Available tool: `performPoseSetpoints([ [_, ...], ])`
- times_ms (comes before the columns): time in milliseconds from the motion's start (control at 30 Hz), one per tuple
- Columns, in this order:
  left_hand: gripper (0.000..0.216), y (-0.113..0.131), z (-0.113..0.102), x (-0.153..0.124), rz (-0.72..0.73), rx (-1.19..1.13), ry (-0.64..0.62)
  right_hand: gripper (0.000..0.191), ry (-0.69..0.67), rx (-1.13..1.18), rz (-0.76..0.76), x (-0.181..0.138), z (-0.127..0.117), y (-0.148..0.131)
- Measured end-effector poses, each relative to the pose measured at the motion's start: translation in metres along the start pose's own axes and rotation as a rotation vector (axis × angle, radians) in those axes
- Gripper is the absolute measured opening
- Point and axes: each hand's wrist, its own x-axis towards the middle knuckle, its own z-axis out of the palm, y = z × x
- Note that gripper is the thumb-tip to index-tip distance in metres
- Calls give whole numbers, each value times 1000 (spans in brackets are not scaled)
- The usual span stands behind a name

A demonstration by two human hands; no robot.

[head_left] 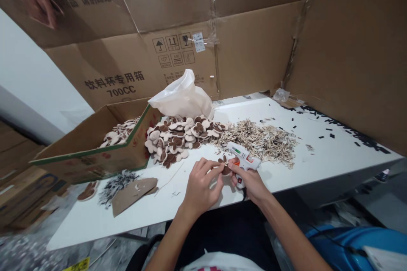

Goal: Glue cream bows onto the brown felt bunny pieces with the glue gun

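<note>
A small brown felt piece (225, 169) with rounded lobes is between my two hands, above the table's front edge. My left hand (203, 184) pinches its left side between thumb and fingers. From the right, my right hand (249, 181) closes thumb and finger at its other edge, where a thin pale strip shows. A white glue gun (244, 155) with an orange trigger lies just behind and partly under my right hand; whether those fingers also touch it is unclear. Behind my hands are a heap of white and brown felt pieces (187, 133) and a pile of short pale strips (263, 137).
An open cardboard box (92, 165) holding more felt pieces stands left. A white bag (186, 95) sits behind the heap. Grey-black scraps (117, 186) and a cardboard scrap (135, 194) lie front left. Black bits (343, 129) scatter right. Cardboard walls (254, 50) border the white table (187, 194).
</note>
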Motion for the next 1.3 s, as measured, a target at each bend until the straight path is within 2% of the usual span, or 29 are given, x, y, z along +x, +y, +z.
performPoseSetpoints([
  [167, 31, 4, -4, 2, -84, -114, -27, 31, 15, 39, -3, 0, 0, -1],
  [300, 33, 3, -15, 3, -254, -409, -38, 31, 35, 38, 0, 0, -1, 2],
  [367, 33, -1, -16, 1, -347, -572, 16, 29, 34, 36, -7, 1, -1, 3],
  [433, 25, -5, -14, -2, -425, -672, 135, 28, 28, 41, -3, 1, 0, 2],
  [500, 18, -9, -8, -6, -491, -730, 244, 29, 35, 51, 5, 0, 1, 0],
  [567, 25, -11, -1, -10, -544, -774, 286, 31, 43, 63, 12, -1, 1, -1],
  [767, 39, -6, 11, -15, -642, -730, 211, 32, 50, 52, 20, 0, 1, 1],
  [867, 39, -1, 11, -12, -620, -638, 196, 30, 34, 54, 9, 1, 1, 1],
  [1000, 12, 2, 5, -4, -512, -480, 261, 29, 18, 36, -13, 0, 0, 1],
  [1067, 7, 1, 1, 1, -447, -401, 270, 28, 1, 17, -14, -1, 0, 1],
  [1133, 6, -1, -3, 6, -356, -340, 227, 28, -10, 0, -13, -1, 0, 1],
  [1300, 22, -7, -12, 17, -161, -238, 42, 29, -15, -10, -21, 0, 0, 2],
])
